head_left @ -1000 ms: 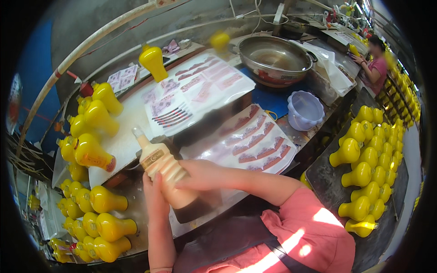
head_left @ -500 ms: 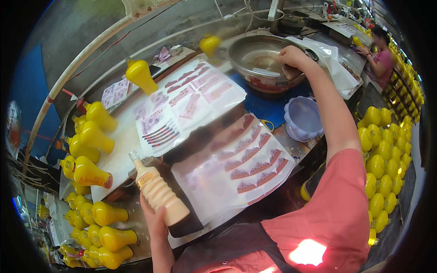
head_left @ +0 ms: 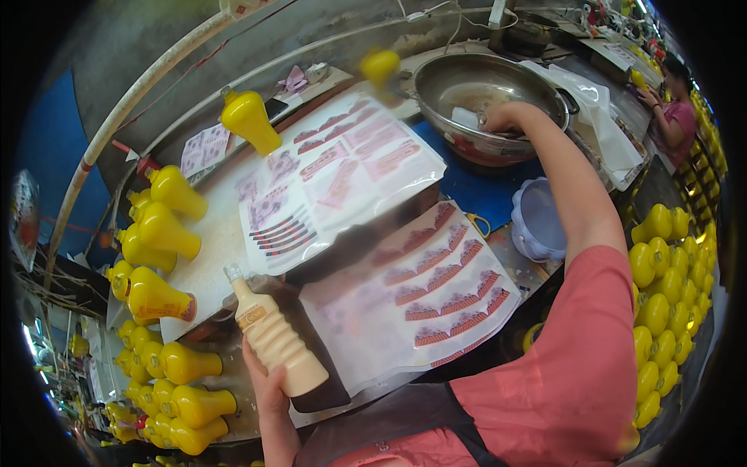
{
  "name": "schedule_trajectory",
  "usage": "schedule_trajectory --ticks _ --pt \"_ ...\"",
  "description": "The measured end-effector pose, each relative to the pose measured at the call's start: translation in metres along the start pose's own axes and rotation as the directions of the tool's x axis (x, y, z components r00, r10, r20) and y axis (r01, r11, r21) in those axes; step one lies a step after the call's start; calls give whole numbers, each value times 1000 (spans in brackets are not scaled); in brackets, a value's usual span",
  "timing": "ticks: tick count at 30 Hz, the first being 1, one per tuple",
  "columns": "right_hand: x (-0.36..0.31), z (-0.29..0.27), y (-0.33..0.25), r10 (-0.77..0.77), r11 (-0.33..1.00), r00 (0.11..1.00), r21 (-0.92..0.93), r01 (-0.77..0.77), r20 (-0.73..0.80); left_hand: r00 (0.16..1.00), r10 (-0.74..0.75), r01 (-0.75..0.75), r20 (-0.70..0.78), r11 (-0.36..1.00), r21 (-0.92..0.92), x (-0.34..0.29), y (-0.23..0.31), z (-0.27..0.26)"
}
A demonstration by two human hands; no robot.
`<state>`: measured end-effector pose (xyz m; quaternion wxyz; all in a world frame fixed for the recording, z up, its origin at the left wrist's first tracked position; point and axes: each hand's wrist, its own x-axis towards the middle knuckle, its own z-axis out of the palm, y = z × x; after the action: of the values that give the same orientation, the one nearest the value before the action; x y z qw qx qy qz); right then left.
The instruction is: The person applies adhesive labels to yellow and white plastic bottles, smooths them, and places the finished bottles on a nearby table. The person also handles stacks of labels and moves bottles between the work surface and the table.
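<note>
My left hand point(head_left: 267, 383) is wrapped round the lower side of a cream-coloured ribbed bottle point(head_left: 282, 346). The bottle leans back, its clear neck toward the upper left and a gold label below the neck. My right hand point(head_left: 504, 117) reaches into a wide metal basin point(head_left: 443, 84). Its fingers are bent together at the edge of a small white slip point(head_left: 465, 118) in the basin; the fingertips are partly hidden. Between my arms lies a sheet of red-and-purple curved decals point(head_left: 443, 292). Behind it is another printed decal sheet point(head_left: 342, 175).
Several yellow bottles point(head_left: 159, 294) stand along the left, with one more point(head_left: 250, 123) behind the decals. A scalloped lilac bowl point(head_left: 537, 222) and yellow-handled scissors point(head_left: 479, 225) are below the basin. Many yellow bottles point(head_left: 661, 311) fill the right. A person in pink point(head_left: 675, 128) works far right.
My right hand has gone lower into the basin, down to the white slip. The view has shifted a little; my left hand keeps hold of the cream bottle.
</note>
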<state>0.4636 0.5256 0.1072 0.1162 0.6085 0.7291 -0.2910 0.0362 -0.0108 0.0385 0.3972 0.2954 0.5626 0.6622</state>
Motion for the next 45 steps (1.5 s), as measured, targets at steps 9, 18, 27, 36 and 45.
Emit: schedule_trajectory --ticks 9,18,27,36,45 --pt "-28 -15 0 -255 963 857 -38 267 -448 1000 15 -14 23 1000 -27 1 -3 -3" --pt "-114 -39 -52 -494 863 456 -483 150 -740 1000 22 -23 13 1000 22 -2 -5 -10" --pt "-188 -13 -122 -543 796 446 -266 544 -711 728 610 -649 312 467 600 2 49 41" --pt "-251 115 -173 -938 325 11 -873 365 -345 812 -309 516 496 778 -360 54 59 178" --pt "-247 192 -166 -881 226 -152 -680 697 -448 886 -217 444 411 654 -612 69 32 147"
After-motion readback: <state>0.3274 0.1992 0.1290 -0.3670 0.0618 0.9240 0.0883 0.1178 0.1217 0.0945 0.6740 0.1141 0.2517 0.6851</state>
